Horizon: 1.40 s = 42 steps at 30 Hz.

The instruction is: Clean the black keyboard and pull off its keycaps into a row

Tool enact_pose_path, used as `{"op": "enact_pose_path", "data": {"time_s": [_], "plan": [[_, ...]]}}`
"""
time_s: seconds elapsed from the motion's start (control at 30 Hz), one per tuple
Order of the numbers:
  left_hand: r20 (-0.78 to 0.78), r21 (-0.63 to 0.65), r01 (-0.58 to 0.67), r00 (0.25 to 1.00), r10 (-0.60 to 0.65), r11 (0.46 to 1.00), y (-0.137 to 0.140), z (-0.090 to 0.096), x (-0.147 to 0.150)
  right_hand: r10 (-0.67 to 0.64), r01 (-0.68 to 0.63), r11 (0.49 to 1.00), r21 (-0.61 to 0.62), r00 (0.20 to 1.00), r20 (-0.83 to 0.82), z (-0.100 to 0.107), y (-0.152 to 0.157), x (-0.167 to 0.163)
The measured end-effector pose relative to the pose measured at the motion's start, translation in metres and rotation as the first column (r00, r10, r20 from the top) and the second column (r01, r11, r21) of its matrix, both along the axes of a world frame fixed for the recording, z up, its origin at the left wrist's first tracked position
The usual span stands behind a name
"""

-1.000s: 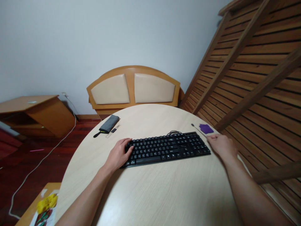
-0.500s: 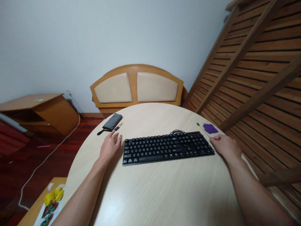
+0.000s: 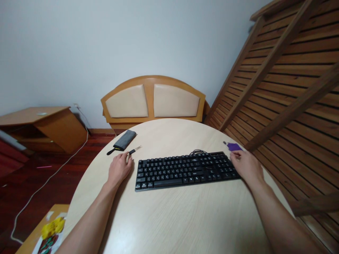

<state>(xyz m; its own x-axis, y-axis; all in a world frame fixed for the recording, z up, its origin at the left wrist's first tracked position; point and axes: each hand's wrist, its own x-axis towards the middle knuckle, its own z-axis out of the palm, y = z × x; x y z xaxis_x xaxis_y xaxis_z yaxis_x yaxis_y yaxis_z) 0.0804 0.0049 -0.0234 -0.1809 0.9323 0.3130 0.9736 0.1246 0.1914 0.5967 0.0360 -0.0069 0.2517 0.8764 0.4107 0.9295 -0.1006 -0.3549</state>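
Observation:
A black full-size keyboard (image 3: pixel 182 171) lies flat on the round pale table (image 3: pixel 169 218), between my two hands. Just off its left end, my left hand (image 3: pixel 120 167) is closed, its fingertips on the black handle of a small keycap puller (image 3: pixel 135 150) with thin wire prongs. My right hand (image 3: pixel 245 164) rests by the keyboard's right end, fingers curled around a slim brush with a dark tip (image 3: pixel 225 143); most of its shaft is hidden. A purple cloth (image 3: pixel 234 146) lies just beyond those fingers.
A grey pouch (image 3: pixel 125 140) with a black loop sits at the table's far left. The keyboard's coiled cable (image 3: pixel 198 152) lies behind it. A wooden slatted panel (image 3: pixel 291 88) leans at the right, and a headboard (image 3: pixel 153 98) stands behind the table.
My left fingers have closed on the keycap puller, drawing it slightly nearer. My right hand has shifted left, against the keyboard's right end. The view has tilted slightly.

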Motion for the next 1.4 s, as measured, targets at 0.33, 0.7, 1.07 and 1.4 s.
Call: {"op": "enact_pose_path", "data": {"time_s": [0.33,0.7,1.07,1.4], "plan": [[-0.054,-0.079,-0.028,0.998,0.023,0.996,-0.005,0.008,0.004,0.595,-0.592,0.803,-0.067,0.802,0.046,-0.010,-0.008,-0.047],[0.073,-0.067,-0.018,0.997,0.023,0.998,-0.012,0.017,0.012,0.668,-0.662,0.717,-0.219,0.742,-0.052,0.008,-0.019,-0.032],[0.695,0.147,0.088,0.699,-0.166,0.985,-0.007,0.029,0.025,0.658,-0.666,0.686,-0.292,0.740,-0.142,0.018,-0.030,-0.021],[0.943,0.157,0.113,0.278,-0.183,0.981,-0.013,0.041,0.041,0.470,-0.472,0.754,-0.458,0.874,-0.125,0.022,-0.046,-0.011]]}}
